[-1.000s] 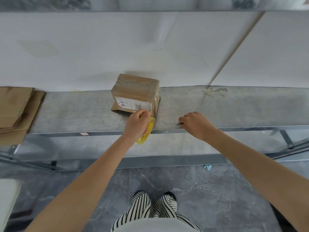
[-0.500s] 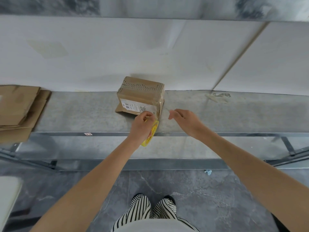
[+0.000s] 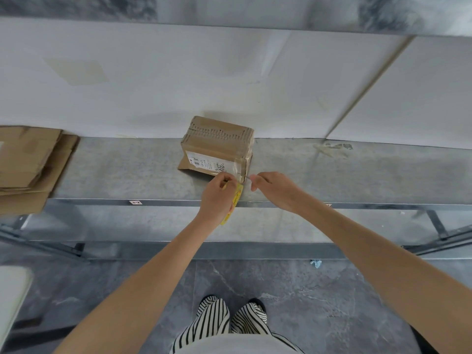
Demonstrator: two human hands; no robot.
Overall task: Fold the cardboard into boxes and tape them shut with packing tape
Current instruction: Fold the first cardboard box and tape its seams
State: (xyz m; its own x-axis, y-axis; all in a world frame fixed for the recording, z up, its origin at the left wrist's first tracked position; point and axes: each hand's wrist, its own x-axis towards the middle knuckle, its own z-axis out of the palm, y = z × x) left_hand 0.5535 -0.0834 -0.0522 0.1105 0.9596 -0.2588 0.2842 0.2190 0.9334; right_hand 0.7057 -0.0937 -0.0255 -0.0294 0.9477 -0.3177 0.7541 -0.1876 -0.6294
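Note:
A small folded cardboard box (image 3: 217,143) with a white label stands on the grey shelf (image 3: 127,169), against the white wall. A strip of clear tape (image 3: 240,169) runs from the box's near right corner down to a yellow-cored tape roll (image 3: 233,204). My left hand (image 3: 217,198) grips that roll just in front of the box. My right hand (image 3: 274,189) pinches a small thin dark tool (image 3: 247,178), too small to identify, right beside the taut tape.
Several flat cardboard sheets (image 3: 30,164) are stacked at the shelf's left end. Tape residue (image 3: 332,148) marks the shelf at the right. A metal rail (image 3: 357,206) edges the shelf front. Below lie grey floor tiles and my striped trousers (image 3: 224,325).
My right hand has moved left from the shelf edge up to the tape beside the box. My left hand with the roll has stayed by the box's near corner.

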